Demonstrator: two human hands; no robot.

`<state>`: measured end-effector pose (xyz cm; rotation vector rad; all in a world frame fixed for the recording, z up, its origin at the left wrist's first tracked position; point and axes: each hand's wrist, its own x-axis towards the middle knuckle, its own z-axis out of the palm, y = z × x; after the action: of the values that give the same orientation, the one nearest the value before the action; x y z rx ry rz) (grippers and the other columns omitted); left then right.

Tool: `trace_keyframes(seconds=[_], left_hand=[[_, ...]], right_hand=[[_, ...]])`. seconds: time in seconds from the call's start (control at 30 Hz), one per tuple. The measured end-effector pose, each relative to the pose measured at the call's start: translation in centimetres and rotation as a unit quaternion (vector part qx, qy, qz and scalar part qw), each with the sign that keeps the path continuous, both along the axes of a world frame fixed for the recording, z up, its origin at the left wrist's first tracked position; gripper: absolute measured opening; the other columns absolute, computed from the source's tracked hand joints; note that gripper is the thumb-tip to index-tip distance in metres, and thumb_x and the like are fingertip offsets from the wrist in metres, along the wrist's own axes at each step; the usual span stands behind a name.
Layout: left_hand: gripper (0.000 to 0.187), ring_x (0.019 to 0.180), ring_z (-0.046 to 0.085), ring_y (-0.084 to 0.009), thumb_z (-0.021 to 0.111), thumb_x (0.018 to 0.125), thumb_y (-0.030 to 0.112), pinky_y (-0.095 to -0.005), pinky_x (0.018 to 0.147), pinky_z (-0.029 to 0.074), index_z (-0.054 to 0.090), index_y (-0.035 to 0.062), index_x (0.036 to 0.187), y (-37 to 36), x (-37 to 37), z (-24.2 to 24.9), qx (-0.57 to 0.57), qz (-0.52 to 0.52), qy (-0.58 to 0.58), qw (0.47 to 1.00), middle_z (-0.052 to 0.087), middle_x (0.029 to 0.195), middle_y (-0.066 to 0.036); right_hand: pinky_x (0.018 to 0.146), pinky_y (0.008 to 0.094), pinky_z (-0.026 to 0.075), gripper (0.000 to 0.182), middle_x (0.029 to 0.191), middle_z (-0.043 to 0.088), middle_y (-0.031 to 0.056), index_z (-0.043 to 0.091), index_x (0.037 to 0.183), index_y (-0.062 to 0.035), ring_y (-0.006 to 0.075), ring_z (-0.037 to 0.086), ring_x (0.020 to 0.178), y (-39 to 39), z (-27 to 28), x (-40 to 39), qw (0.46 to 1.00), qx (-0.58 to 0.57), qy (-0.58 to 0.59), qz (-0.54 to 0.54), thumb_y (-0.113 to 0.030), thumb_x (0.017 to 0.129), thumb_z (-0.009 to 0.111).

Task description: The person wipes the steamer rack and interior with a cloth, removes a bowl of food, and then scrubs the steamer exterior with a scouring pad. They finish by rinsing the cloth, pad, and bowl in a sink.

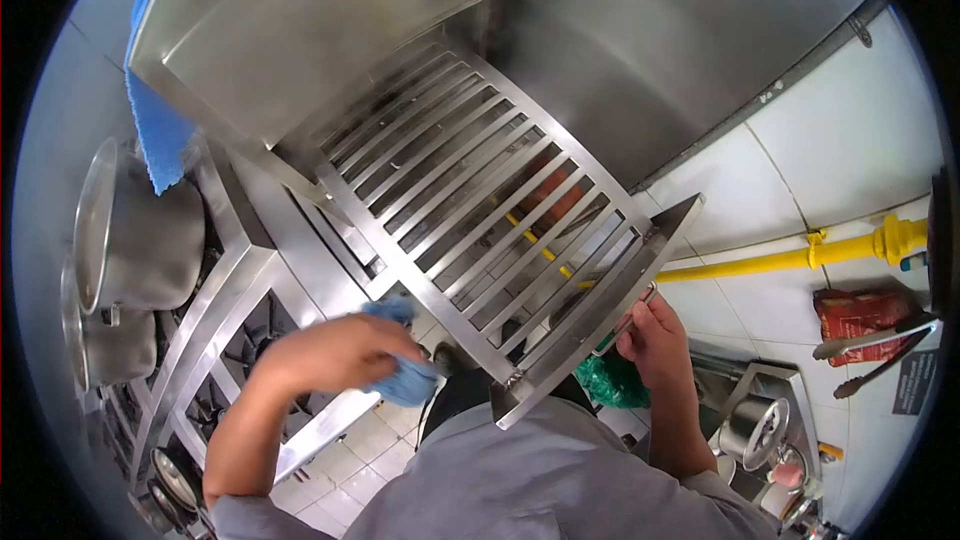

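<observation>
A slatted stainless-steel rack [468, 295] slopes down toward me, with a narrow metal trough [600, 308] across its near end. My left hand [345, 352] is closed around a crumpled blue cloth [408, 382], to the left of the rack's lower corner. Beside the right end of the trough, my right hand [655, 336] is closed on a thin metal handle [628, 322]. How that handle joins the trough is hard to make out. Below it hangs a green plastic bag [612, 380], close to my right hand.
Steel panels [640, 50] rise behind the rack. Large pots [150, 230] stand at left by a stove frame [240, 280]. A yellow pipe [780, 262] runs along the tiled wall at right. Tongs [880, 350] hang near a red packet [858, 315]; a pot [752, 430] sits lower right.
</observation>
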<state>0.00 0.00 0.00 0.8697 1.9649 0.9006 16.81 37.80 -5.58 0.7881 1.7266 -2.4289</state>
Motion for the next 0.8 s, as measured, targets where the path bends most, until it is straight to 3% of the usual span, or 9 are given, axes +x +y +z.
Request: trace_keyframes(seconds=[0.1,0.13,0.2,0.3,0.33,0.37,0.5,0.53,0.8], left_hand=[[0.027,0.091,0.066,-0.0254,0.055,0.088,0.012,-0.0378,0.08,0.053,0.065,0.0059,0.113,-4.7,0.9,-3.0,-0.05,0.145,-0.082,0.985,0.067,0.106,-0.013],[0.033,0.095,0.064,-0.0272,0.05,0.092,0.021,-0.0401,0.085,0.052,0.06,0.0059,0.12,-4.2,2.2,-4.6,0.109,0.327,-0.177,0.922,0.065,0.11,-0.014],[0.047,0.104,0.062,-0.0309,0.041,0.1,0.039,-0.0448,0.093,0.05,0.049,0.0059,0.133,-3.5,4.6,-9.3,0.398,0.607,-0.325,0.606,0.061,0.119,-0.016],[0.056,0.119,0.055,-0.0339,0.044,0.099,0.044,-0.0467,0.103,0.044,0.044,0.0053,0.138,-1.2,5.0,-17.5,0.446,0.576,-0.335,0.598,0.056,0.131,-0.016],[0.061,0.121,0.054,-0.0341,0.044,0.098,0.048,-0.047,0.105,0.041,0.041,0.0063,0.142,0.7,4.7,-17.5,0.494,0.504,-0.421,0.57,0.054,0.134,-0.017],[0.065,0.123,0.052,-0.0353,0.041,0.097,0.054,-0.0475,0.106,0.041,0.041,0.0068,0.142,3.0,4.2,-17.3,0.637,0.382,-0.524,0.417,0.052,0.136,-0.018],[0.067,0.134,0.04,-0.0402,0.023,0.101,0.054,-0.0569,0.11,0.033,0.03,0.0065,0.148,9.8,1.4,-14.5,0.681,0.227,-0.552,0.425,0.038,0.148,-0.02],[0.064,0.133,0.04,-0.0418,0.022,0.102,0.048,-0.0606,0.111,0.029,0.029,0.0053,0.148,11.4,-0.1,-15.4,0.73,0.087,-0.581,0.348,0.037,0.148,-0.021],[0.061,0.129,0.045,-0.0404,0.025,0.101,0.046,-0.0604,0.108,0.033,0.035,0.0047,0.145,21.0,-4.2,-15.3,0.672,0.112,-0.63,0.374,0.043,0.144,-0.02]], right_hand=[[0.047,0.0206,0.038,0.014,0.073,0.057,0.0036,0.05,0.097,-0.0064,0.0081,0.05,0.054,-1.2,-1.0,-0.5,0.999,-0.03,0.024,-0.016,-0.02,0.1,0.046],[0.047,0.0204,0.038,0.014,0.074,0.057,0.0036,0.05,0.097,-0.0062,0.0081,0.05,0.054,-0.9,-0.9,-0.3,0.999,-0.026,0.03,-0.016,-0.019,0.1,0.046],[0.047,0.0203,0.038,0.014,0.074,0.057,0.0035,0.05,0.097,-0.0061,0.008,0.05,0.055,-0.4,-0.9,-0.2,0.999,-0.017,0.038,-0.016,-0.019,0.1,0.045],[0.047,0.0203,0.037,0.015,0.075,0.057,0.0031,0.05,0.098,-0.0067,0.0078,0.05,0.056,-0.6,-1.0,0.0,0.998,-0.021,0.052,-0.013,-0.02,0.1,0.045],[0.047,0.0203,0.037,0.015,0.075,0.057,0.0027,0.05,0.098,-0.0074,0.0078,0.05,0.056,-0.5,-0.8,0.0,0.999,-0.006,0.041,-0.007,-0.021,0.101,0.046],[0.048,0.0202,0.036,0.016,0.075,0.057,0.0023,0.05,0.098,-0.0081,0.0077,0.05,0.057,-0.5,-0.6,-0.1,0.999,0.009,0.031,-0.002,-0.023,0.101,0.046],[0.049,0.0197,0.036,0.017,0.075,0.056,0.0007,0.052,0.101,-0.009,0.0073,0.05,0.058,-0.7,-0.1,-0.6,0.999,0.0,0.036,-0.021,-0.026,0.1,0.048],[0.049,0.0195,0.035,0.018,0.074,0.055,0.0001,0.053,0.103,-0.009,0.0071,0.05,0.058,-0.9,0.1,-0.7,0.999,-0.01,0.024,-0.035,-0.027,0.099,0.049],[0.049,0.0196,0.034,0.023,0.073,0.053,-0.0018,0.054,0.106,-0.0093,0.0068,0.049,0.057,-0.2,-0.6,-0.2,0.998,-0.013,0.05,-0.022,-0.031,0.098,0.052]])
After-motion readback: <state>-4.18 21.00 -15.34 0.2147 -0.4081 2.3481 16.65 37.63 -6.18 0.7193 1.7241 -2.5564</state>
